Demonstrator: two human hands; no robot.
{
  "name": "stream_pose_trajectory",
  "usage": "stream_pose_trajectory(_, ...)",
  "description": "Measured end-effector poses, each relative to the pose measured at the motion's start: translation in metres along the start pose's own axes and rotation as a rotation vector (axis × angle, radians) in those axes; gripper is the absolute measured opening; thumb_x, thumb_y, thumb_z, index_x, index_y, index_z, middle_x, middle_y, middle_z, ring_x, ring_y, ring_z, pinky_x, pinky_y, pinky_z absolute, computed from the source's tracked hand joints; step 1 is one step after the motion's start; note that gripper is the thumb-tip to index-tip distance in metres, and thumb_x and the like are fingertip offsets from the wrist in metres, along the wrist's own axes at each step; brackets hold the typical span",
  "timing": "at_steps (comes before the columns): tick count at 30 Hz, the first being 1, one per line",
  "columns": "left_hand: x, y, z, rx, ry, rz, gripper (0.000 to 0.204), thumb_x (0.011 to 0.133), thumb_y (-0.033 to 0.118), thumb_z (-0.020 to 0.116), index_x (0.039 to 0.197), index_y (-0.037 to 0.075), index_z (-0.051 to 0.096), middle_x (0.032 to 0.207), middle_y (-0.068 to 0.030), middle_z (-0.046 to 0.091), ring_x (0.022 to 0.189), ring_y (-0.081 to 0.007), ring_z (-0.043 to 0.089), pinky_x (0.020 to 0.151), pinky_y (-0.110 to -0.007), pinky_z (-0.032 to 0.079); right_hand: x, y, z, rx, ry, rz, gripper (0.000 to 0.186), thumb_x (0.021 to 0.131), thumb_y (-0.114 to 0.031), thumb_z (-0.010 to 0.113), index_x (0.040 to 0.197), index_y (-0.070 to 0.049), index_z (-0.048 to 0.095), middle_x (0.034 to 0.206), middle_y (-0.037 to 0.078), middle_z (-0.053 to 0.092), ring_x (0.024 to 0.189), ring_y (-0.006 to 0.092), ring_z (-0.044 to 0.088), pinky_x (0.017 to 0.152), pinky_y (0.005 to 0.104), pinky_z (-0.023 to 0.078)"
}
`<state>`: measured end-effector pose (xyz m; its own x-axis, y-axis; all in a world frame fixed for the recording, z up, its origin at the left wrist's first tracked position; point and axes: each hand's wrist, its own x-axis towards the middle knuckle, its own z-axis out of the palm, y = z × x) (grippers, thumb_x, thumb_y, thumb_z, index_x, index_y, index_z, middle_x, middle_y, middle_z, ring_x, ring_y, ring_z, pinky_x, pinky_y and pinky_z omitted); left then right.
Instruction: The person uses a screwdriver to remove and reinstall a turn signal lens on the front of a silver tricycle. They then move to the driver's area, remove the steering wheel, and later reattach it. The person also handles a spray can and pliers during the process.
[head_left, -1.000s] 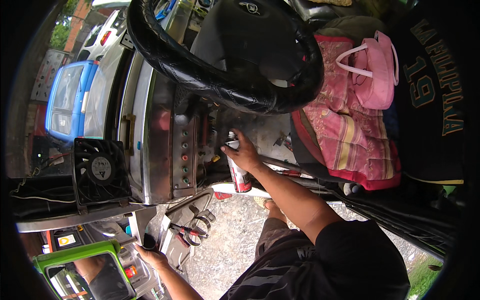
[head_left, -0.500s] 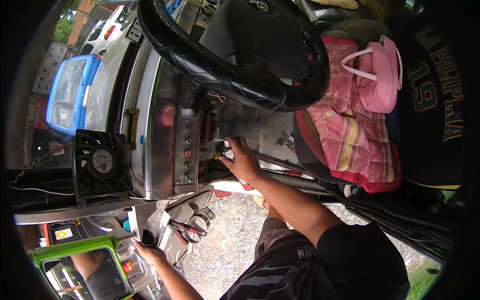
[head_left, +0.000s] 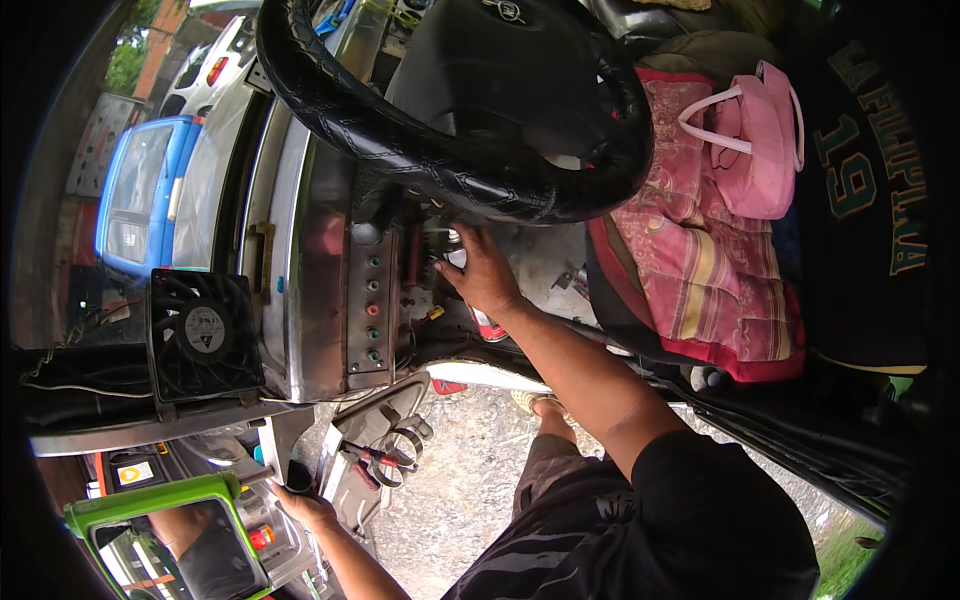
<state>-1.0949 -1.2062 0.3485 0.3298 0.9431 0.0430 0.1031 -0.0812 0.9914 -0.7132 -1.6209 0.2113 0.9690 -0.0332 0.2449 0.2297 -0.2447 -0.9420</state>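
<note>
My right hand [head_left: 482, 272] is closed around a slim spray can with a pale top and a red-and-white body [head_left: 488, 325]. It is under the steering wheel [head_left: 440, 160], beside the dashboard's lower edge. Next to its fingertips are a strip of coloured round sockets [head_left: 373, 312] and a small yellow connector [head_left: 433, 314]. At the lower left, my left hand [head_left: 303, 508] is wrapped on the metal frame [head_left: 287, 440] by the door opening, close to a black round holder [head_left: 297, 477]. Some of its fingers are hidden behind the frame.
A black fan [head_left: 203, 335] stands at the left, above a green-rimmed mirror [head_left: 165, 540]. Red-handled pliers [head_left: 372, 467] rest on the door panel. To the right, a pink bag [head_left: 752, 150] sits on a quilted red seat cover [head_left: 690, 290]. Gravel [head_left: 450, 470] shows below.
My right hand has moved up and further under the steering wheel with the spray can, and more of the can's red body shows. My left hand stays on the frame.
</note>
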Motion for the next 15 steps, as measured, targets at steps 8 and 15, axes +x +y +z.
stream_pose_trajectory(8, -0.014, 0.007, 0.011, -0.063, -0.067, 0.09, 0.062, 0.105, 0.056, 0.067, 0.144, 0.008, 0.064, 0.134, -0.0098, 0.07, 0.119, -0.0216, 0.066, 0.095, -0.039, 0.054, -0.073, -0.005, -0.042, 0.108, -0.289, 0.139, 0.102, 0.085, -0.027, 0.094, 0.166, -0.008, 0.034, 0.156, 0.029, 0.053, 0.145, 0.0463, 0.055, 0.119, 0.0487, 0.049)
stream_pose_trajectory(15, -0.199, 0.053, 0.079, 0.304, -0.399, 0.461, 0.064, 0.101, 0.057, 0.074, 0.126, 0.0, 0.061, 0.121, -0.0158, 0.069, 0.115, -0.0273, 0.065, 0.101, -0.042, 0.053, -0.168, -0.041, -0.11, -0.033, -0.75, -0.029, 0.115, 0.084, -0.03, 0.092, 0.172, -0.007, 0.021, 0.14, 0.029, 0.064, 0.123, 0.0447, 0.068, 0.105, 0.0501, 0.057)
